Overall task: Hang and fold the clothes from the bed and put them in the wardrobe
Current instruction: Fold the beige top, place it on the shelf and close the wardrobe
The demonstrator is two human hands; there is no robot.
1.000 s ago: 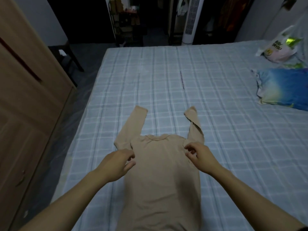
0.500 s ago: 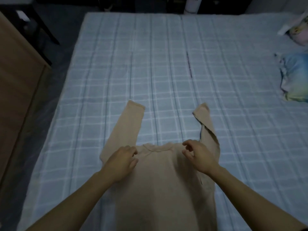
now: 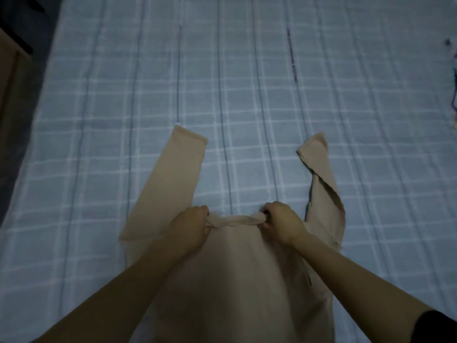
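Note:
A beige long-sleeved top (image 3: 237, 273) lies flat on the bed (image 3: 247, 95), collar away from me, both sleeves stretched upward. The right sleeve is creased and folded near its cuff. My left hand (image 3: 189, 230) grips the left end of the collar. My right hand (image 3: 280, 222) pinches the right end, and the collar is bunched into a roll between them. The hem is out of view below.
The bed carries a pale blue checked sheet. A wooden wardrobe side (image 3: 10, 78) and dark floor (image 3: 24, 26) run along the left edge. A bit of a coloured item (image 3: 453, 78) shows at the right edge.
Both hands moved inward from the shoulders to the collar and closed on it. The view tilted down and closer, so the room beyond the bed dropped out of sight.

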